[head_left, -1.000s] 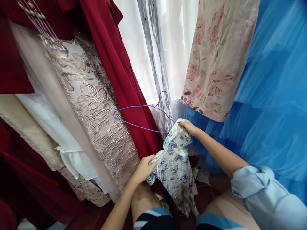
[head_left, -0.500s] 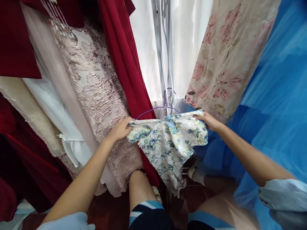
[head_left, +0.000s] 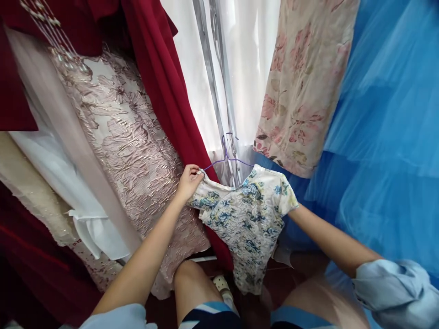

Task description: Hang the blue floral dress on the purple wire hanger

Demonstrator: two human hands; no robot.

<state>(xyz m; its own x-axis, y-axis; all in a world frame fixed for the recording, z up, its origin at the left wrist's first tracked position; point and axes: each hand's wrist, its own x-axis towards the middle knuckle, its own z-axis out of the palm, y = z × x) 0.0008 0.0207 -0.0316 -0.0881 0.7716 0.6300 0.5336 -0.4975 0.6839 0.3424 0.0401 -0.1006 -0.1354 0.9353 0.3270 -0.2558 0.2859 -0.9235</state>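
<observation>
A white short-sleeved blouse point(head_left: 245, 219) with a blue and yellow floral print hangs on a thin purple hanger point(head_left: 225, 156) in front of me. With thumb and fingers closed, my left hand point(head_left: 189, 182) pinches the blouse's shoulder on the left, beside the end of the hanger. My right hand is hidden behind the sleeve point(head_left: 286, 198) on the other side; only the wrist and forearm point(head_left: 329, 230) show. The neckline dips in the middle, and the lower part of the blouse tapers down towards the floor.
Left of the blouse hang a dark red garment point(head_left: 164, 82) and a pink textured floral dress point(head_left: 133, 137). A beige floral garment point(head_left: 295, 100) and a blue tulle dress point(head_left: 387, 151) hang on the right. Behind are metal poles point(head_left: 214, 82) and a white curtain point(head_left: 255, 59).
The blouse has opened out, its neckline and right sleeve now spread. My right hand has gone from gripping the top edge to behind the sleeve. My left hand still holds the shoulder.
</observation>
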